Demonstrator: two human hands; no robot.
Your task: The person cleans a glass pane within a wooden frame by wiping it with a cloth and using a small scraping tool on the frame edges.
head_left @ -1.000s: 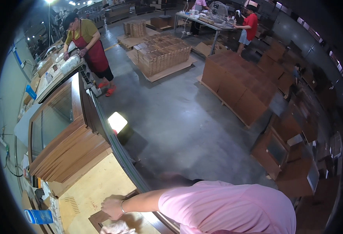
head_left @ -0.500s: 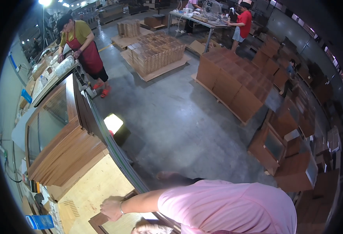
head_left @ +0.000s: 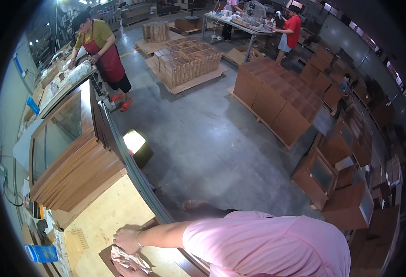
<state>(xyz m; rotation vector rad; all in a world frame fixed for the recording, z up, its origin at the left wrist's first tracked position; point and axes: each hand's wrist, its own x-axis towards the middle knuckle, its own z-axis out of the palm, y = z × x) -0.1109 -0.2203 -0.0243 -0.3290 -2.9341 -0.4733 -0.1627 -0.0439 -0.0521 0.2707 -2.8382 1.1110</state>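
Note:
My right hand, with a bracelet at the wrist, reaches in from the right in a pink sleeve. Its fingers are curled at the corner of a brown wooden frame with a pale inside, lying on the light board of the bench. Close below it, my left hand is partly cut off by the lower edge. That hand is closed on a crumpled whitish cloth over the frame, near its corner. My arm and the cloth cover part of the frame.
Stacked brown wooden door frames with a glazed one on top stand beyond the board. A blue container is at the left. A person in a red apron works farther along the bench. Brown cabinets stand on the floor, near a bright lamp.
My left hand has moved left with the cloth, from the lower edge to beside my right hand. The right hand has shifted slightly left and stays by the frame's corner.

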